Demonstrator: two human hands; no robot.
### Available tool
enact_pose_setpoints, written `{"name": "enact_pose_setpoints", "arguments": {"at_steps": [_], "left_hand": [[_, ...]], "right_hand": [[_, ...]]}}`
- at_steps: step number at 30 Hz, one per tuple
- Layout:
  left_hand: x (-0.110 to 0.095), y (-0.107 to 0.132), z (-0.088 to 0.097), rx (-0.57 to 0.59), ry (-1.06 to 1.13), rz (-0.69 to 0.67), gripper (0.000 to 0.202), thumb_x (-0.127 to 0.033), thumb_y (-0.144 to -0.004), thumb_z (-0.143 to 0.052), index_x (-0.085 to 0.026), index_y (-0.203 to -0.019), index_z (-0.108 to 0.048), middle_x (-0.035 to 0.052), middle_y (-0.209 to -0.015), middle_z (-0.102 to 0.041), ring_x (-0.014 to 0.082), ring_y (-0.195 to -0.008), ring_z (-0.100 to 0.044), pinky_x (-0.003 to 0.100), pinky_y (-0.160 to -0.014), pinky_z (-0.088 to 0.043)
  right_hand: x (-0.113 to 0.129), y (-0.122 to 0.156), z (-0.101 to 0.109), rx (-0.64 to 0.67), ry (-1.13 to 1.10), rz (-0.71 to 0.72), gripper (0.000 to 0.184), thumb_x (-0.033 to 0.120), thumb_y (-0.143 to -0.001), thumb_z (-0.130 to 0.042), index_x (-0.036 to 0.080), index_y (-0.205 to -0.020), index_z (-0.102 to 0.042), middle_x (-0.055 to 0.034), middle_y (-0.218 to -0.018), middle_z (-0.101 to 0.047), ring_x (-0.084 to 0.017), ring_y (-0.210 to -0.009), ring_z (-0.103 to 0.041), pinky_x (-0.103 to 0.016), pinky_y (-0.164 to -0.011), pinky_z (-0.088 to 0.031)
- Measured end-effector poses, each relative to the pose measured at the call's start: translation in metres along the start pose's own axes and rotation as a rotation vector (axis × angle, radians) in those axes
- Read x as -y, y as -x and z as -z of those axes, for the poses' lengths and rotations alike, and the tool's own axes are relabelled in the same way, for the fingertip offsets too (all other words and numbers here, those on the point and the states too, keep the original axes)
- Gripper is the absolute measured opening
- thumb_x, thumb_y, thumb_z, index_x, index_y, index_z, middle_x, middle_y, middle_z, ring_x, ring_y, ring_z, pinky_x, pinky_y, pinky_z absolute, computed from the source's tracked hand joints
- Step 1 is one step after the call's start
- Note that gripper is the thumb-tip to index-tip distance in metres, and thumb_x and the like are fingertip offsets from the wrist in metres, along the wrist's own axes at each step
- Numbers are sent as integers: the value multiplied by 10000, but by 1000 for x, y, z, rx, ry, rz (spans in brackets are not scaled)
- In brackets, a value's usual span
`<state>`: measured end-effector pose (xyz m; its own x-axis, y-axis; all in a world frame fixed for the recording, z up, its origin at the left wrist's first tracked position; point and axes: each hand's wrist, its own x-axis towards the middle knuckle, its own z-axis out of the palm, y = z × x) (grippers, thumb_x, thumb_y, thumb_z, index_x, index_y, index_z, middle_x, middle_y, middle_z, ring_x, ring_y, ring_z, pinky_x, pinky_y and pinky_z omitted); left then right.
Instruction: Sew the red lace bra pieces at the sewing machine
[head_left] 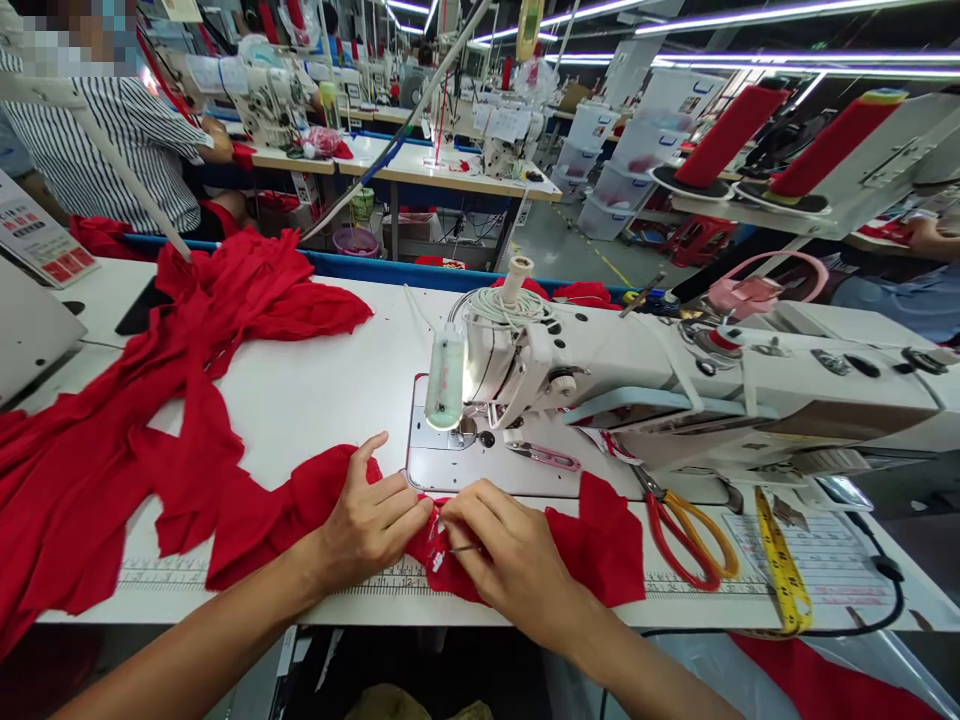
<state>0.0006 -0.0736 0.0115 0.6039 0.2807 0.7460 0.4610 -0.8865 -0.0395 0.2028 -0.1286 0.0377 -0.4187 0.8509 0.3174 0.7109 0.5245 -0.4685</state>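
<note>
A piece of red fabric (600, 545) lies on the white table's front edge (225, 600), just before the sewing machine (637, 390). My left hand (371, 520) pinches the fabric at its middle, fingers pressed together. My right hand (510, 555) is closed on the same spot and holds a thin metal tool (463, 548) against a small white label on the cloth. Both hands meet in front of the needle plate (450, 465).
A long heap of red fabric (150, 400) covers the table's left half. Orange-handled scissors (686, 530) and a yellow tape measure (780, 560) lie to the right. Pink tweezers (544, 457) rest on the machine bed. A person in a striped shirt (120, 140) sits behind.
</note>
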Motion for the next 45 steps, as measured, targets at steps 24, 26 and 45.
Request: {"name": "enact_pose_setpoints", "arguments": {"at_steps": [24, 26, 45], "left_hand": [[5, 7, -5, 71, 79, 55, 300, 42, -823, -420, -184, -906, -599, -48, -626, -590, 135, -560, -520, 535, -1053, -435], [11, 7, -2, 165, 173, 107, 313, 29, -799, -433, -182, -952, -606, -25, -669, -627, 145, -603, -564, 447, -959, -489], [-19, 15, -14, 337, 141, 319, 327, -189, -1025, -435, -120, -1326, -542, 159, -1314, -648, 277, -1249, -607, 517, -1076, -511]], "right_hand": [[17, 49, 1, 22, 192, 42, 282, 345, -923, -630, 170, -1142, -606, -114, -988, -700, -244, -900, -658, -292, -630, -515], [-1, 54, 3, -34, 313, 41, 338, 228, -947, -534, 147, -1274, -558, -159, -1097, -695, -277, -1016, -648, -298, -623, -535], [-33, 18, -13, -28, 322, 62, 311, 232, -1008, -509, 145, -1270, -652, -131, -1276, -694, -251, -1180, -633, -282, -707, -619]]}}
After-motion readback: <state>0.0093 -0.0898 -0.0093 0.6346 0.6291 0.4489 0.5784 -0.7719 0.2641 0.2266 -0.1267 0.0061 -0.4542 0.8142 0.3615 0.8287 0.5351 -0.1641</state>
